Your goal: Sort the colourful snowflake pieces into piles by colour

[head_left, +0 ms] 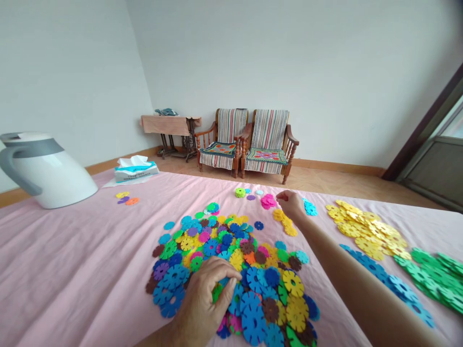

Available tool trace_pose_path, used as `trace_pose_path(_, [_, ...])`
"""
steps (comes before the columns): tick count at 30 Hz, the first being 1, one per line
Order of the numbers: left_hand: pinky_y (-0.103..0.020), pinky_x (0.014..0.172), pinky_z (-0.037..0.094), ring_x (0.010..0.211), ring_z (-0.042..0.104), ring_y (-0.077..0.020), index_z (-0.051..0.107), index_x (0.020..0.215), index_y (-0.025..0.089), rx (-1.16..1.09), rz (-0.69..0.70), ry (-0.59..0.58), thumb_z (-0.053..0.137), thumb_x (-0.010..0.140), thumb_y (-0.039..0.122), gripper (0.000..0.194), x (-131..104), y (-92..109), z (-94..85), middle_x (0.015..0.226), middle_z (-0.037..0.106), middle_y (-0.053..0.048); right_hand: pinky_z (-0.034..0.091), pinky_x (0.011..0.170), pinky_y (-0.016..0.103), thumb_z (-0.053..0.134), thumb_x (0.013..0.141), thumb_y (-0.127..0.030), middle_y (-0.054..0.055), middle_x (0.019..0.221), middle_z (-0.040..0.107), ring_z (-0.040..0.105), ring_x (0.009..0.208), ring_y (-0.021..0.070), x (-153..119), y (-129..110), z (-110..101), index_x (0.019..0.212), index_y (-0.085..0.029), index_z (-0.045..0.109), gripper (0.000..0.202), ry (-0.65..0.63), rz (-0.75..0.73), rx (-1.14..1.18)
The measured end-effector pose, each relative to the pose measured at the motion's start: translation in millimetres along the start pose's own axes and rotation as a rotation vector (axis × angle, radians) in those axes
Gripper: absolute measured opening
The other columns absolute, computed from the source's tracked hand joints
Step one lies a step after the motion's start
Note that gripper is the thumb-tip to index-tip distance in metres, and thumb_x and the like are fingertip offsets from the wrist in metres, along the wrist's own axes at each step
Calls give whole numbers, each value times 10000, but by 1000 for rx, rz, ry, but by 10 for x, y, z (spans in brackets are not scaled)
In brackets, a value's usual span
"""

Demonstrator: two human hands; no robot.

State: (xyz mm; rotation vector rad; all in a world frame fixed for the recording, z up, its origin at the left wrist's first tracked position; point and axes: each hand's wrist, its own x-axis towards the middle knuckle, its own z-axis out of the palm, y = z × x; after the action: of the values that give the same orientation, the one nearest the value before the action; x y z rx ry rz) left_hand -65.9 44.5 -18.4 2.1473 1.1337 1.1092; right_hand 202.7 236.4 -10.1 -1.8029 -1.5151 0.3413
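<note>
A large mixed pile of notched plastic discs (211,246) lies on the pink cloth. Over its near left part is my left hand (211,294), thumb and forefinger pressed together at the discs; what they hold, if anything, is hidden. My right hand (291,203) reaches to the far side, its fingers pinched just right of a small pink stack (268,201); nothing can be made out between them. Close to that hand are small yellow discs (285,222) and light blue discs (310,207). A yellow-green stack (240,193) stands further left.
At right lie large yellow discs (365,229), blue discs (390,282) and green discs (434,277), beside my right forearm. A white jug (65,173) and a tissue box (136,172) stand at left. Two chairs are beyond the table.
</note>
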Motion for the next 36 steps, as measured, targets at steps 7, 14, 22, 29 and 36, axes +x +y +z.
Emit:
trace_pose_path(7, [-283, 780, 496, 837, 636, -170, 651, 858, 199, 19, 3, 1, 520, 899, 202, 137, 16, -2, 11, 845, 677, -35, 394, 526, 209, 585, 670, -150, -14, 598, 636, 562, 569, 116, -702, -120, -312, 682, -174, 675, 94, -439, -252, 61])
trace_pose_path(14, [-285, 783, 501, 858, 633, -173, 657, 865, 200, 30, 3, 5, 517, 900, 205, 144, 22, -6, 9, 860, 676, -40, 450, 677, 255, 598, 710, -172, 51, 861, 661, 595, 764, 152, -1045, -296, -342, 899, -179, 706, 218, -628, -444, -5])
trace_pose_path(22, [-283, 779, 504, 852, 632, -166, 658, 869, 206, 33, 12, 7, 515, 900, 197, 147, 37, -8, 13, 853, 677, -30, 436, 733, 278, 618, 704, -167, 55, 911, 625, 565, 833, 168, -1077, -305, -320, 901, -189, 687, 210, -639, -493, -81])
trace_pose_path(29, [-279, 769, 506, 839, 639, -166, 660, 859, 207, 36, 16, 12, 523, 894, 198, 142, 40, -2, 5, 847, 684, -28, 420, 645, 241, 590, 675, -92, 27, 781, 631, 558, 723, 136, -1056, -311, -327, 789, -159, 654, 147, -670, -450, -28])
trace_pose_path(36, [-287, 781, 503, 851, 638, -167, 658, 860, 209, 38, 10, 6, 513, 899, 199, 150, 41, 2, 2, 847, 685, -26, 372, 507, 201, 611, 691, -163, -30, 613, 571, 497, 553, 91, -949, -251, -423, 742, -161, 617, 52, -848, -328, 184])
